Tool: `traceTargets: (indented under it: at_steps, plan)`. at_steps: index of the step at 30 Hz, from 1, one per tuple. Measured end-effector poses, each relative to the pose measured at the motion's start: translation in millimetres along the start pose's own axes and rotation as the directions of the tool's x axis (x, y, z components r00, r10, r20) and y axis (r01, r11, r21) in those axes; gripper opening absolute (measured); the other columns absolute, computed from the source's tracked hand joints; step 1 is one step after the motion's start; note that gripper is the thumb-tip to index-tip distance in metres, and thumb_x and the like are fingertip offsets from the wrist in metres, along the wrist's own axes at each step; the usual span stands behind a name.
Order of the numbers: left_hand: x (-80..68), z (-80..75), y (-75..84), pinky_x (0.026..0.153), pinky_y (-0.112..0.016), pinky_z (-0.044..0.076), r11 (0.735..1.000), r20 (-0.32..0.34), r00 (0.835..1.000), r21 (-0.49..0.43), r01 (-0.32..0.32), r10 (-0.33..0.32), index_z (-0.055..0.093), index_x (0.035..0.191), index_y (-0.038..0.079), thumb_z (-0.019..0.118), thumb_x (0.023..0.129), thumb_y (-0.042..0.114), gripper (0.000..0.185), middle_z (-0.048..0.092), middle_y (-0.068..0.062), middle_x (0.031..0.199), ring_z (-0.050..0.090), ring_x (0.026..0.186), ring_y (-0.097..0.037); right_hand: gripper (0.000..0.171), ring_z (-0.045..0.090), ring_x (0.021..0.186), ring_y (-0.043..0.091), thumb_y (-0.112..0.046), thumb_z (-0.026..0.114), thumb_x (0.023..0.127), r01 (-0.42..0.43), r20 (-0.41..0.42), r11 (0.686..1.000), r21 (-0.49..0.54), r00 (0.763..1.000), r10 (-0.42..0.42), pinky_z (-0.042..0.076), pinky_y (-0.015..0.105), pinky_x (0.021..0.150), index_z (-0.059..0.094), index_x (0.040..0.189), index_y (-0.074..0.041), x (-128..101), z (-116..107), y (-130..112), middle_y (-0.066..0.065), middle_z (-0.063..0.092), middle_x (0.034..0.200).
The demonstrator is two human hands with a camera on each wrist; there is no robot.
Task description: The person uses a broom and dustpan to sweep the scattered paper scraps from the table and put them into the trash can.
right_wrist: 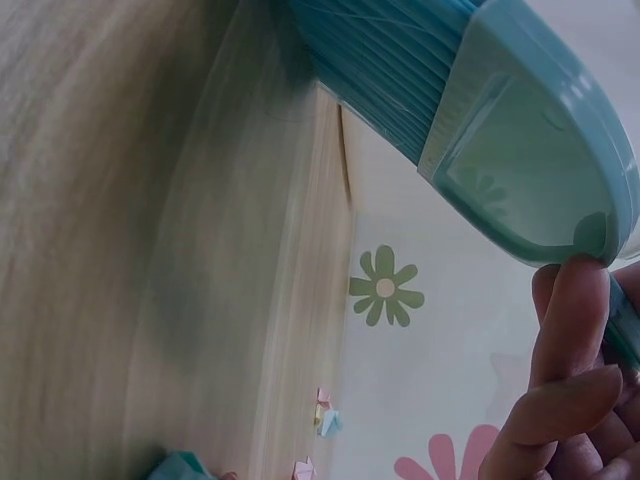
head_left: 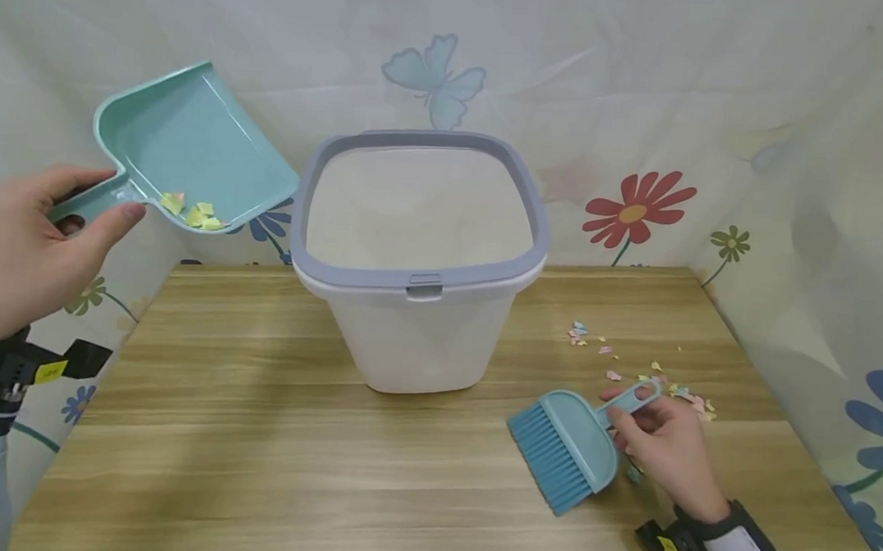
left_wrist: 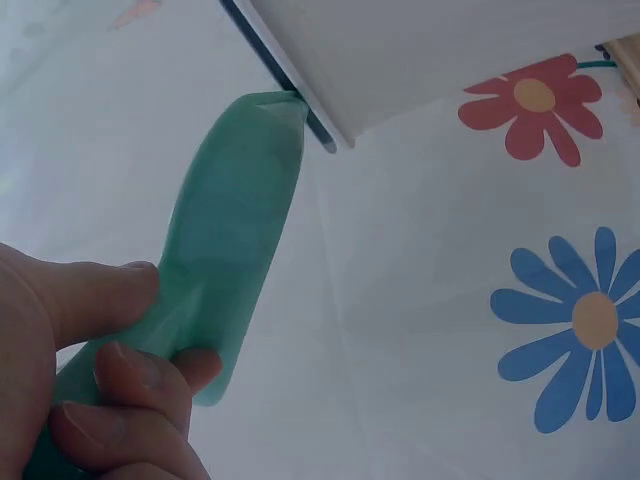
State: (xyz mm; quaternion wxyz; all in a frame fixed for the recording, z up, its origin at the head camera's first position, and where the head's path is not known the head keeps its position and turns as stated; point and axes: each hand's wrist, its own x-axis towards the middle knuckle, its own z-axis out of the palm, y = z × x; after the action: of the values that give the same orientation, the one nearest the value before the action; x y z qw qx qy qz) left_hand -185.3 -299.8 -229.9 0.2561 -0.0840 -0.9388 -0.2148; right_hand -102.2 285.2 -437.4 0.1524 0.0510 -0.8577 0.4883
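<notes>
My left hand [head_left: 51, 242] grips the handle of a light blue dustpan [head_left: 196, 133], raised at the left of the bin. A few yellow paper scraps [head_left: 203, 214] lie in the pan near its handle side. In the left wrist view the dustpan [left_wrist: 235, 210] is seen from the side, its far end against the bin rim [left_wrist: 300, 90]. On the right, my right hand [head_left: 667, 446] holds a small blue brush [head_left: 575, 446] by its looped handle, bristles towards the left, low over the table. The right wrist view shows the brush [right_wrist: 530, 140] and the fingers [right_wrist: 570, 350] at its handle.
A white bin [head_left: 420, 340] with a grey-blue rim stands at the table's middle back, its top uncovered. Coloured paper scraps [head_left: 695, 402] are scattered on the wooden table [head_left: 292, 466] at the right, around the right hand. A flower-printed curtain [head_left: 642, 87] hangs behind.
</notes>
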Motion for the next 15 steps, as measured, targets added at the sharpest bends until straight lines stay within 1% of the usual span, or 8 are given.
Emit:
traceTargets:
  at_steps: [2, 6, 8, 9, 12, 14, 15]
  plan:
    - [6.5, -1.9, 3.6, 0.055, -0.008, 0.028, 1.0, -0.001, 1.0, 0.024, -0.003, 0.003, 0.056, 0.141, -0.009, 0.064, 0.104, 0.022, 0.049, 0.066, -0.037, 0.104, 0.036, 0.058, 0.0, 0.014, 0.064, 0.053, 0.008, 0.01, 0.069, 0.092, 0.004, 0.008, 1.0, 0.008, 1.0, -0.004, 0.052, 0.023, 0.048, 0.073, 0.105, 0.008, 0.4, -0.1, 0.9, -0.015, 0.072, 0.085]
    - [20.0, -5.4, 4.5, 0.051, -0.015, 0.028, 0.996, 0.026, 0.999, 0.076, 0.036, -0.038, 0.056, 0.142, -0.009, 0.061, 0.106, 0.03, 0.053, 0.065, -0.036, 0.102, 0.037, 0.056, -0.007, 0.014, 0.064, 0.054, 0.008, 0.01, 0.069, 0.092, 0.008, 0.013, 1.0, 0.004, 1.0, -0.008, 0.052, 0.023, 0.049, 0.074, 0.105, 0.006, 0.7, 0.1, 1.9, -0.014, 0.071, 0.086]
    - [24.7, -6.5, 2.3, 0.049, -0.018, 0.028, 0.994, 0.033, 0.998, 0.088, 0.057, -0.06, 0.057, 0.14, -0.009, 0.06, 0.106, 0.032, 0.053, 0.066, -0.037, 0.102, 0.037, 0.055, -0.008, 0.015, 0.064, 0.054, 0.008, 0.009, 0.069, 0.092, 0.009, 0.016, 1.0, 0.002, 1.0, -0.009, 0.052, 0.023, 0.049, 0.074, 0.105, 0.006, 0.7, 0.2, 2.2, -0.014, 0.071, 0.086]
    - [26.3, -7.1, 1.0, 0.048, -0.018, 0.028, 0.994, 0.031, 0.997, 0.086, 0.066, -0.069, 0.058, 0.139, -0.01, 0.06, 0.106, 0.031, 0.052, 0.066, -0.037, 0.102, 0.037, 0.053, -0.005, 0.015, 0.064, 0.054, 0.008, 0.009, 0.069, 0.092, 0.011, 0.017, 1.0, 0.002, 1.0, -0.011, 0.053, 0.023, 0.049, 0.074, 0.105, 0.006, 0.8, 0.2, 2.3, -0.014, 0.071, 0.087]
    - [27.9, -8.5, -3.5, 0.048, -0.013, 0.029, 0.996, 0.01, 0.997, 0.041, 0.078, -0.079, 0.058, 0.137, -0.013, 0.06, 0.106, 0.025, 0.049, 0.064, -0.041, 0.109, 0.035, 0.053, 0.005, 0.015, 0.065, 0.054, 0.007, 0.01, 0.069, 0.091, 0.018, 0.017, 1.0, 0.015, 1.0, -0.018, 0.053, 0.023, 0.049, 0.074, 0.105, 0.006, 1.1, 0.0, 2.9, -0.013, 0.072, 0.087]
    - [28.3, -9.1, -4.4, 0.05, -0.01, 0.029, 0.998, -0.007, 0.998, 0.005, 0.067, -0.067, 0.057, 0.136, -0.013, 0.06, 0.106, 0.022, 0.047, 0.063, -0.042, 0.11, 0.034, 0.055, 0.01, 0.015, 0.064, 0.054, 0.007, 0.011, 0.069, 0.091, 0.021, 0.014, 1.0, 0.02, 1.0, -0.022, 0.053, 0.023, 0.049, 0.074, 0.104, 0.006, 1.1, 0.1, 3.3, -0.013, 0.072, 0.087]
    - [28.7, -9.7, -1.9, 0.051, -0.009, 0.029, 0.998, -0.008, 0.998, 0.001, 0.066, -0.066, 0.057, 0.137, -0.013, 0.06, 0.106, 0.022, 0.047, 0.063, -0.042, 0.111, 0.034, 0.055, 0.01, 0.015, 0.064, 0.054, 0.006, 0.011, 0.069, 0.091, 0.022, 0.012, 1.0, 0.018, 1.0, -0.022, 0.053, 0.023, 0.049, 0.074, 0.105, 0.007, 1.0, 0.1, 3.9, -0.013, 0.072, 0.087]
